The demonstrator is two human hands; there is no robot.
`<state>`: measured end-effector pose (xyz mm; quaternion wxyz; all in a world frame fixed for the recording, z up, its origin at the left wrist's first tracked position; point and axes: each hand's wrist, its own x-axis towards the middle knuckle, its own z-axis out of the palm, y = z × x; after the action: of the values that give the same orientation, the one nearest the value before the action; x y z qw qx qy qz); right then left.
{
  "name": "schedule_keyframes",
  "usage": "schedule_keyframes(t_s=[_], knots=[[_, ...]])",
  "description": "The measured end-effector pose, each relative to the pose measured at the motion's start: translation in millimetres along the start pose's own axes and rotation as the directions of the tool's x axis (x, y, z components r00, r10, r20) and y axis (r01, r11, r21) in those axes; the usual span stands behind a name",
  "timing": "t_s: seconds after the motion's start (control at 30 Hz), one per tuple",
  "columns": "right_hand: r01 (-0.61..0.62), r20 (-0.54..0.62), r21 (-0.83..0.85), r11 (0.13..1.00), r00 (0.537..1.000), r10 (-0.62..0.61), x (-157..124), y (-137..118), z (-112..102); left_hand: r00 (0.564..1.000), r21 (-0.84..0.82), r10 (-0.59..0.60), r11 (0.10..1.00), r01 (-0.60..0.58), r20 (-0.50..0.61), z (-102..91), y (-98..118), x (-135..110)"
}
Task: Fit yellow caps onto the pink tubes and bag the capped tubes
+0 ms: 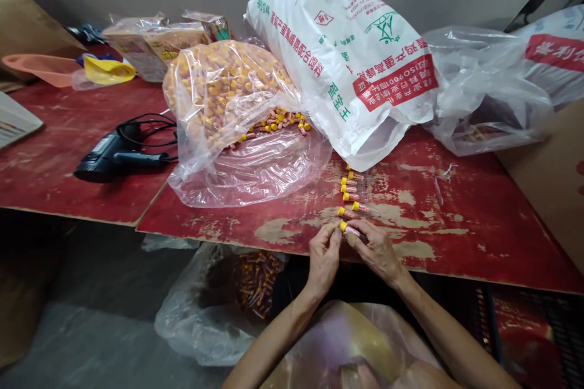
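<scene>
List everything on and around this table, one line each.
held tube: one, pinkish with yellow cap, pinched between both hands at table edge
loose tubes: several, yellow-capped, in a row beyond the hands
clear bag: one, full of yellow-capped tubes, table centre
white sack: one, red and green print, behind the row
black tool: one, corded, table left
table: one, worn red
left hand: one, at the cap
right hand: one, on the tube body

Bare left hand (323, 258), right hand (378, 252), slender forearms (274, 340)
</scene>
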<state>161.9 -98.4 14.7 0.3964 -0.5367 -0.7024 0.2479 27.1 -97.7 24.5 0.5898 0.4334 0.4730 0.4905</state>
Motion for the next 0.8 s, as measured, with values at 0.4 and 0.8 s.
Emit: schedule_keyframes(t_s=[0.4, 0.8], knots=[[-0.093, 0.31, -0.691, 0.717, 0.858, 0.41, 6, 18, -69, 0.885, 0.594, 0.342, 0.656, -0.465, 0.315, 10.8, -13, 21], [0.058, 0.441, -0.699, 0.713, 0.82, 0.365, 17, 39, -84, 0.835, 0.797, 0.226, 0.254, -0.547, 0.501, -6.6, -28, 61]])
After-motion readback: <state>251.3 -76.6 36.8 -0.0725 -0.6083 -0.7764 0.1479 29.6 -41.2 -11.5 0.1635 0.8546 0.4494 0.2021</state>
